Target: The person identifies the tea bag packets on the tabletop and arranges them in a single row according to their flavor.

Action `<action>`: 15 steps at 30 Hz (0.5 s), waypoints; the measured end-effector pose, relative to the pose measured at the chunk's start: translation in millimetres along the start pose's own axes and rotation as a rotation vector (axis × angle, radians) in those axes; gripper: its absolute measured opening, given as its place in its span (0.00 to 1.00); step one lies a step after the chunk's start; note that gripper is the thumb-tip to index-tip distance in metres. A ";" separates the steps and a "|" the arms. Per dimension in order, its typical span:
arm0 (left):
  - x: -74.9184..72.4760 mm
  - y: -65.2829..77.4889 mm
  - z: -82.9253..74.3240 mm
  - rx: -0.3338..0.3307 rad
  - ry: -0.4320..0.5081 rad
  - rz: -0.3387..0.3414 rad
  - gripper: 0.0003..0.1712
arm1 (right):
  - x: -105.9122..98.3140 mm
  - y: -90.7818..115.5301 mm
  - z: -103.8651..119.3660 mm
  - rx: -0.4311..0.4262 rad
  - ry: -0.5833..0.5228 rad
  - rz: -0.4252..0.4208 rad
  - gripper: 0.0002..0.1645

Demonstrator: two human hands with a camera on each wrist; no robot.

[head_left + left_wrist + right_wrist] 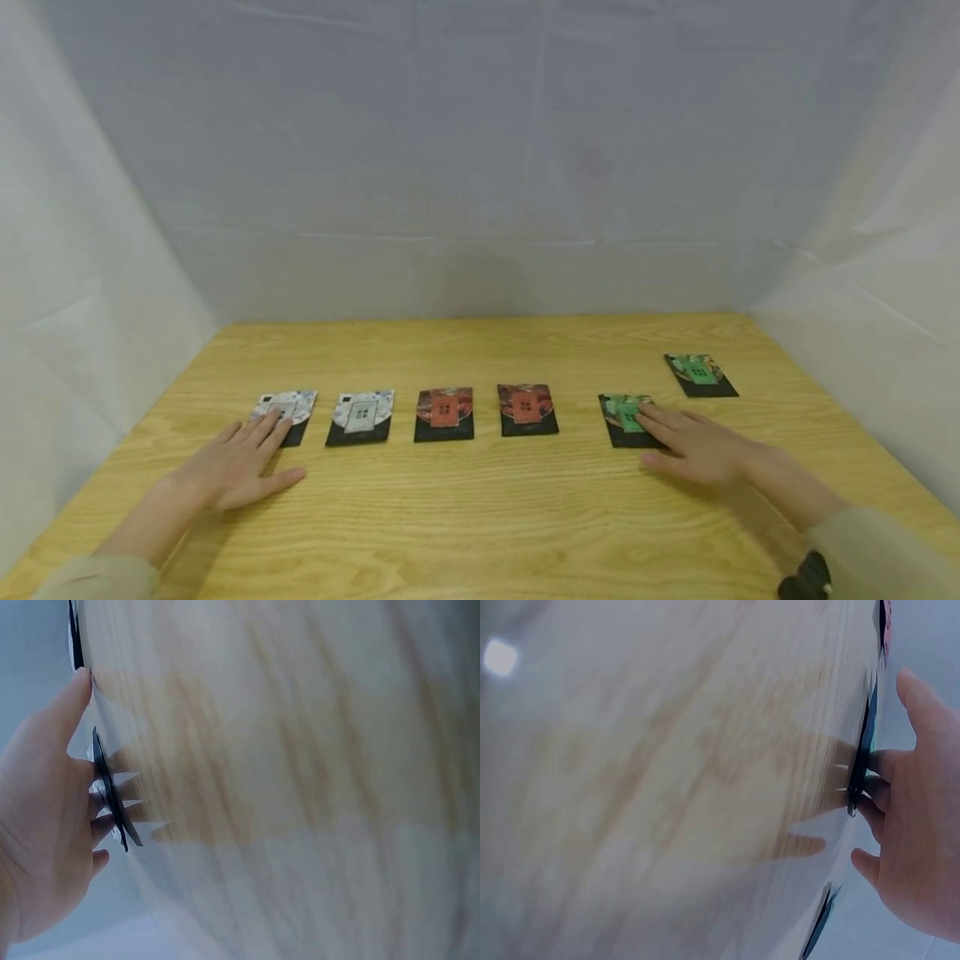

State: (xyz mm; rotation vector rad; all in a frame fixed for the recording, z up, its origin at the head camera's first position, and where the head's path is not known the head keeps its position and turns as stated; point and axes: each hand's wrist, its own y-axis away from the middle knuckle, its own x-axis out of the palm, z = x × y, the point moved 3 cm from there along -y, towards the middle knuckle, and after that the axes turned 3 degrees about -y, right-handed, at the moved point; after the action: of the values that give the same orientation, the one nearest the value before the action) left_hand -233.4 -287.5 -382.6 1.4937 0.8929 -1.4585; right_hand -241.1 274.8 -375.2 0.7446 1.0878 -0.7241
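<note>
My left hand (pixel 232 471) lies at the left of the table, its straight fingertips on a white-and-black packet (pixel 300 408). Its thumb points right, apart from that packet. In the left wrist view the packet (pixel 111 791) shows edge-on under the fingers. On the right, my right hand (pixel 693 446) has extended fingers over the right part of a green-and-black packet (pixel 618 410), which they partly hide. The right wrist view shows this packet (pixel 863 750) as a thin dark edge at the fingertips. Neither hand curls round anything.
Between the hands lie a second white-and-black packet (pixel 363 415) and two red-and-black packets, one (pixel 444 414) left of the other (pixel 527 409). Another green-and-black packet (pixel 701 373) lies farther back at right. White sheeting (pixel 480 167) encloses the wooden table (pixel 450 517) behind and on both sides.
</note>
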 end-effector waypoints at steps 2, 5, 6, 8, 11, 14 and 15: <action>-0.3 0.3 -0.7 -0.001 0.001 -0.001 0.50 | 0.8 -3.5 1.2 -0.001 0.008 0.003 0.43; -0.3 0.1 -0.6 -0.003 -0.002 -0.005 0.50 | 1.6 -8.0 3.2 -0.001 0.003 0.008 0.44; -0.3 0.2 -0.7 -0.004 -0.001 -0.005 0.50 | 1.8 -9.6 3.9 -0.002 0.003 0.011 0.44; -0.2 0.2 -0.8 -0.006 0.001 -0.004 0.50 | 1.6 -12.6 5.5 -0.003 0.005 0.014 0.44; -0.3 0.2 -0.9 -0.006 0.005 -0.003 0.50 | -0.5 -15.9 9.9 -0.009 0.017 0.013 0.43; -0.5 0.0 -0.9 -0.006 0.011 0.002 0.50 | -2.2 -19.1 12.6 -0.015 0.026 0.009 0.44; -0.5 0.0 -0.9 -0.006 0.014 0.003 0.50 | -2.4 -20.1 13.1 -0.014 0.028 0.011 0.44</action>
State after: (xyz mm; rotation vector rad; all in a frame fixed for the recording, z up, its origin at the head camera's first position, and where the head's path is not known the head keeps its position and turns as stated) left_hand -233.2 -286.6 -382.1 1.5019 0.9019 -1.4436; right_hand -251.6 253.3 -372.6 0.7505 1.1120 -0.6982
